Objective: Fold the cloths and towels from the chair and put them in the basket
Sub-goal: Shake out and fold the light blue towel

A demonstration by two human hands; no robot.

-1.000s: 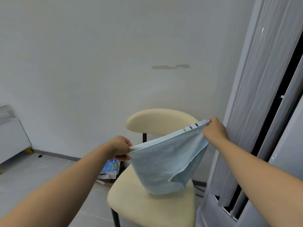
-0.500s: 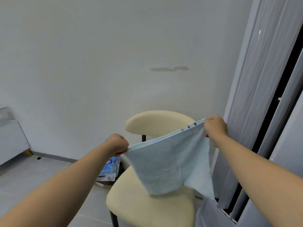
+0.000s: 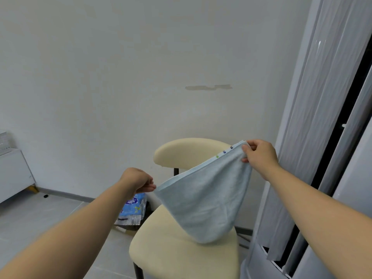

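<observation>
Hanging between the two hands, the pale blue towel (image 3: 203, 198) sits straight ahead over the chair (image 3: 171, 250), its top edge running as the long axis from low at the left to high at the right, its sagging bottom fold down on the seat. The right hand (image 3: 260, 155) pinches the upper corner, thumb and fingers curled onto the cloth. The left hand (image 3: 137, 180) is lower and nearer the body, fingers bunched at the other corner; the fingertips are mostly hidden, so I judge it a pinch rather than see it. With the hands well apart, the coming fold likely turns on bringing corner to corner. No basket is in view.
</observation>
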